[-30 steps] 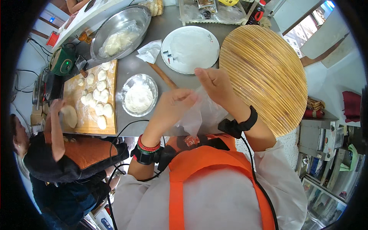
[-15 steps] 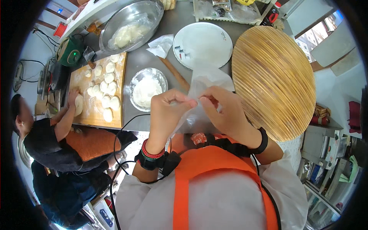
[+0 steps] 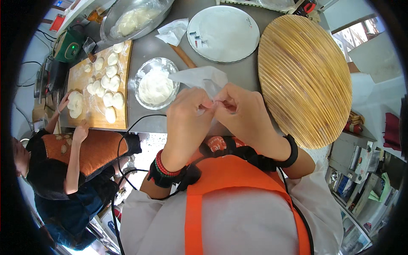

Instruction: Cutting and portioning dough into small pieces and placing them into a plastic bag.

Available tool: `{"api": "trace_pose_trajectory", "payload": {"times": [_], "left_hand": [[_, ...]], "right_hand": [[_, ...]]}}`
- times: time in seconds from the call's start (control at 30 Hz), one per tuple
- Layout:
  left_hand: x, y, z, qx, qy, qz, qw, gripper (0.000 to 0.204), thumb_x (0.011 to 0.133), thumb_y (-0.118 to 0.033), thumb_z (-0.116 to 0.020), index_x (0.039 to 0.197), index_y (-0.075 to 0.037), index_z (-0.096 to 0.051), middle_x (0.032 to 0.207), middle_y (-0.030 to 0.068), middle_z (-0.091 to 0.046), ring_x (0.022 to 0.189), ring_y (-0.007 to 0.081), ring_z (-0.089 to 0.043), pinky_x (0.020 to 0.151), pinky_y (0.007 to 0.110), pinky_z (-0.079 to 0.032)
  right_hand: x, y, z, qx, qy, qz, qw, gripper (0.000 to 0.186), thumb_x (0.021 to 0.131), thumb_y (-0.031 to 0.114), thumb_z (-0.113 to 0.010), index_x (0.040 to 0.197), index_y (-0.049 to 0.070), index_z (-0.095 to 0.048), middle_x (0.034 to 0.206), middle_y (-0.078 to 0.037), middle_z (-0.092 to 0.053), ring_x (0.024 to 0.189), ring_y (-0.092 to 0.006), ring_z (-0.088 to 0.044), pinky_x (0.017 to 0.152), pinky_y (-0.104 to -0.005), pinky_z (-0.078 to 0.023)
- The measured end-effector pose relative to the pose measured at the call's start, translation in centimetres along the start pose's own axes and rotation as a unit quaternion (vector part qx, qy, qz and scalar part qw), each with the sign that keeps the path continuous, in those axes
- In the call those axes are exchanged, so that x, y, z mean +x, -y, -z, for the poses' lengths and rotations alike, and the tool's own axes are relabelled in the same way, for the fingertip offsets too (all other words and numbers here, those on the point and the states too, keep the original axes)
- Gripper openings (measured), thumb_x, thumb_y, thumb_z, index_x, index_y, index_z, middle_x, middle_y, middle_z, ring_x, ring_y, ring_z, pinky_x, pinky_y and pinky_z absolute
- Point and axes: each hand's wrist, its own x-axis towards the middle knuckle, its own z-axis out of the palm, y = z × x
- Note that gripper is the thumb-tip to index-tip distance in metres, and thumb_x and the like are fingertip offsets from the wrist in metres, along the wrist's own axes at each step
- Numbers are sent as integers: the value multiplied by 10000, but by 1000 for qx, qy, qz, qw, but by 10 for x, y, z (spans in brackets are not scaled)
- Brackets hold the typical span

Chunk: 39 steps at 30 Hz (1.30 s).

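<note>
A thin translucent plastic bag [image 3: 197, 76] rises above my hands, its top flopping over the near right of a clear bowl of white flour [image 3: 155, 87]. My left hand [image 3: 189, 119] is closed on the bag, thumb and index finger pinched. Right against it, my right hand [image 3: 238, 114] also pinches the bag, so the two sets of fingertips meet. A wooden rolling pin [image 3: 182, 55] lies beyond the bag, and a large round ridged bamboo board [image 3: 305, 80] is beside my right hand.
At left, a co-worker's hands [image 3: 83, 127] work by a dough disc [image 3: 75, 104] on a wooden board [image 3: 78, 78] with several dough pieces. Farther back are a steel basin [image 3: 155, 21] with bagged dough, a white plate [image 3: 223, 34], white paper [image 3: 172, 27] and a green appliance [image 3: 66, 51].
My hands have come closer together on the bag, which has shifted and folded to the left. The co-worker's hands have moved apart around the dough disc.
</note>
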Motion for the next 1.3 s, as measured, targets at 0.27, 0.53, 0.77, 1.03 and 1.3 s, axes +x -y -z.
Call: {"api": "trace_pose_trajectory", "payload": {"times": [0.27,0.53,0.77,1.03,1.3], "left_hand": [[-2,4,7,-259,109,143,949,134,752,-81,-558,835,13,-603,744,73,-612,692,96,-559,645,226,-437],[-3,10,-2,-301,98,159,935,73,726,-46,-586,753,18,-608,654,24,-594,609,56,-522,588,191,-410],[-2,9,-6,-342,91,165,921,45,757,-21,-571,738,12,-596,700,7,-572,639,37,-493,577,161,-379],[-6,19,-21,-408,72,185,891,71,802,-66,-524,821,-3,-550,797,57,-600,764,96,-543,655,209,-413],[-29,71,1,-720,-86,329,605,107,809,-68,-422,906,-34,-450,908,86,-545,865,165,-518,743,285,-428]], "right_hand": [[1,-12,0,56,-17,-15,998,105,692,86,-572,703,18,-492,556,-147,-522,493,-296,-535,445,-313,-412],[-3,-8,7,-62,20,18,998,86,715,47,-575,727,-27,-533,597,-96,-573,570,-81,-564,546,-215,-447],[2,-16,16,81,50,-79,992,106,735,75,-572,724,-23,-531,598,-59,-567,561,-87,-549,535,-204,-437],[4,-35,21,105,90,-107,985,105,813,91,-509,811,-13,-509,696,-59,-559,634,-92,-542,572,-213,-449],[20,-75,48,553,-143,-281,771,154,821,43,-387,686,83,-450,620,13,-487,615,-122,-524,542,-229,-409]]}}
